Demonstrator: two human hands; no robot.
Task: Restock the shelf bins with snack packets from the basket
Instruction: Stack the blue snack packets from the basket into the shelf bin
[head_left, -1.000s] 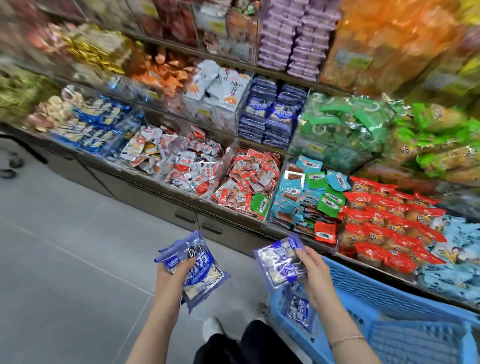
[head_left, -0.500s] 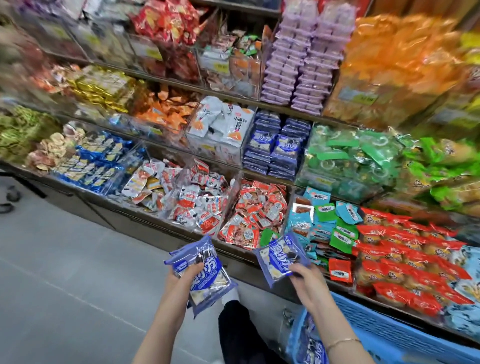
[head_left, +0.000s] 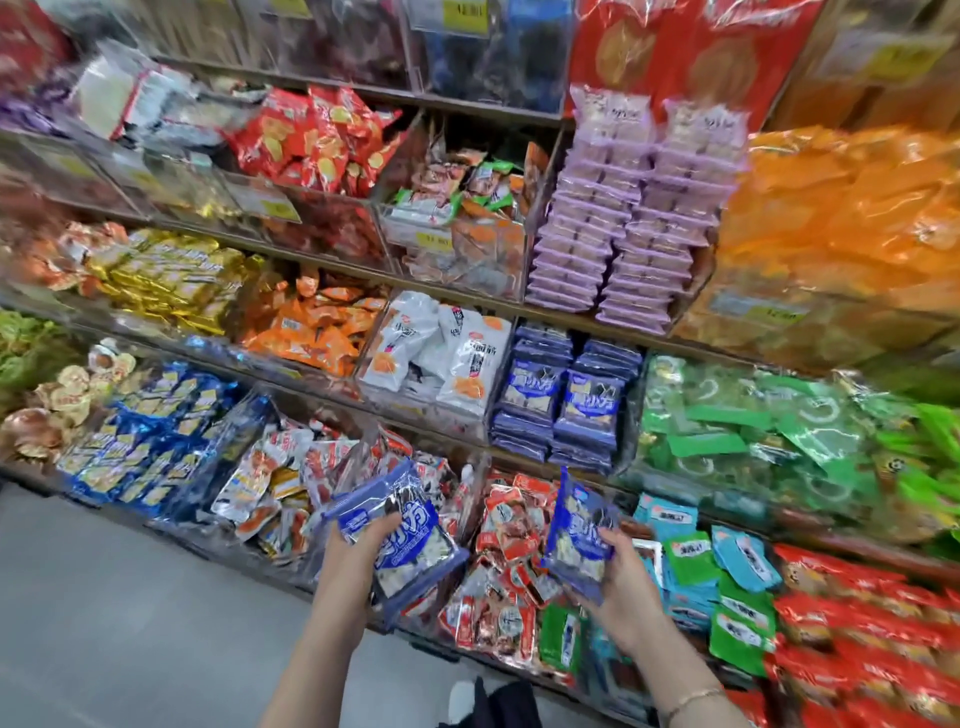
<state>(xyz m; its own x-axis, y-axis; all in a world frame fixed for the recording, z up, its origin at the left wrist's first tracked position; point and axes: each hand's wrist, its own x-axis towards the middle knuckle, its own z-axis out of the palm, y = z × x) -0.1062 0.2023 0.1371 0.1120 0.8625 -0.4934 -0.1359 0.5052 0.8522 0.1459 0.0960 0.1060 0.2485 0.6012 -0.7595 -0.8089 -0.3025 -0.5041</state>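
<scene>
Left hand (head_left: 358, 545) grips a stack of blue packets (head_left: 410, 540), right hand (head_left: 621, 587) holds one packet (head_left: 579, 530), both below the matching bin (head_left: 563, 452). Carrying step, I'd say; next, lift them up and lay them on those piles.

Tiered shelf (head_left: 322, 262), clear bins (head_left: 452, 244): purple packets (head_left: 623, 234) stacked up high, blue packets (head_left: 566, 400) beneath, red packets (head_left: 857, 623) lowest.

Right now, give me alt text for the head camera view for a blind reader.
The left hand holds a blue plastic snack packet and the right hand a second blue packet, before tiered shelf bins of colourful snacks; matching stacked blue packets sit just above.
</scene>
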